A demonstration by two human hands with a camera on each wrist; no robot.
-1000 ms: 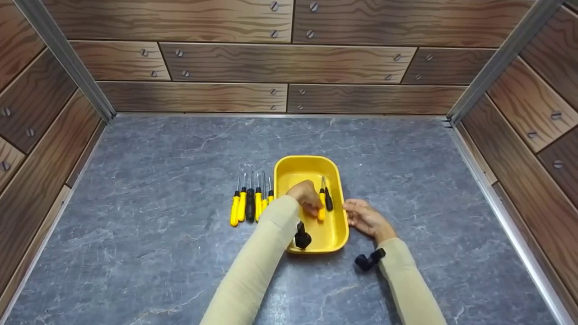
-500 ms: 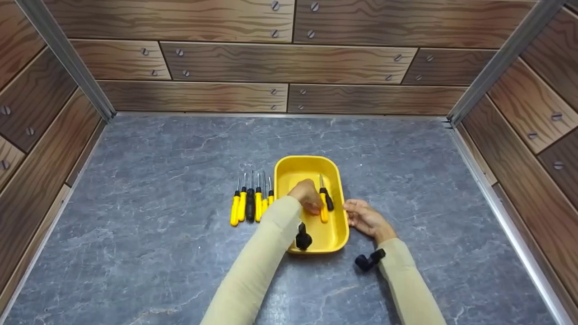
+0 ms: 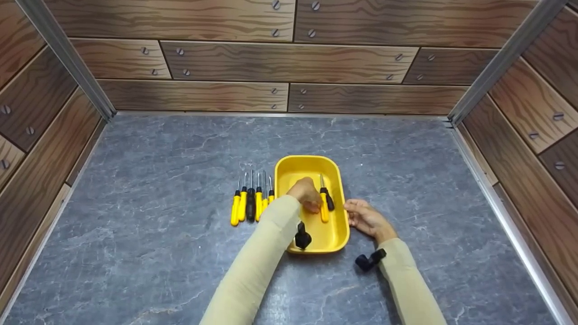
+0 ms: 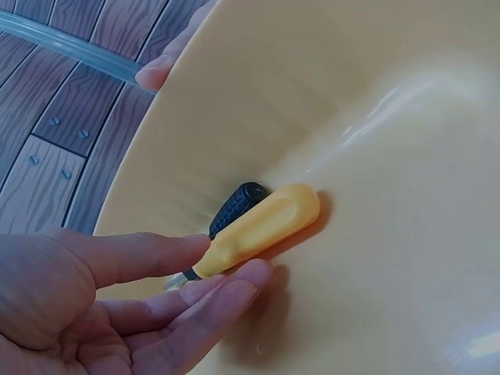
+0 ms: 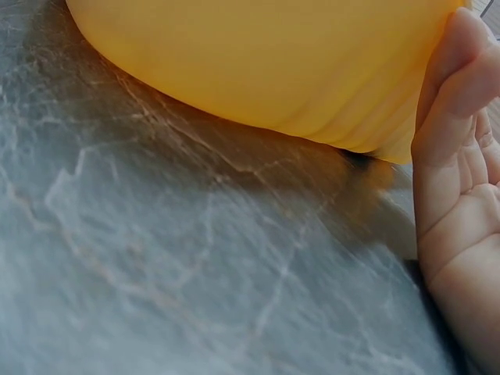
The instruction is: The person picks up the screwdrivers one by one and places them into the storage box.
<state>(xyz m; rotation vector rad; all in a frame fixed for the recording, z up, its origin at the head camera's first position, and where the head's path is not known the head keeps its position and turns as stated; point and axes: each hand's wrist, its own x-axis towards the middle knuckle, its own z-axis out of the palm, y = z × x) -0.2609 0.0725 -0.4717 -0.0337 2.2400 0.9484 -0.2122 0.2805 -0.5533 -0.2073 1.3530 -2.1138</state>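
My left hand [image 3: 307, 193] reaches inside a yellow plastic tray [image 3: 281, 169]. In the left wrist view, its thumb and fingers lie either side of the lower end of a yellow-handled screwdriver [image 4: 266, 223], loosely spread. The screwdriver lies on the tray floor, its shaft mostly hidden behind the hand. Right beside it, against the tray's right wall, is a smaller black-handled screwdriver [image 3: 330, 202]. Outside that wall my right hand [image 3: 368, 219] touches the tray with its fingertips, fingers relaxed, as the right wrist view also shows.
Several screwdrivers with yellow or black handles, including a black one [image 3: 250, 205], lie in a row on the grey marbled surface [image 3: 158, 203] left of the tray. My left forearm partly covers them. Wood-patterned walls [image 3: 289, 63] enclose the back and sides.
Inside the tray, the yellow screwdriver shifted slightly right, up against the black one, then stayed still. My left hand has since drawn slightly left of it. My right hand has stayed at the tray's side.
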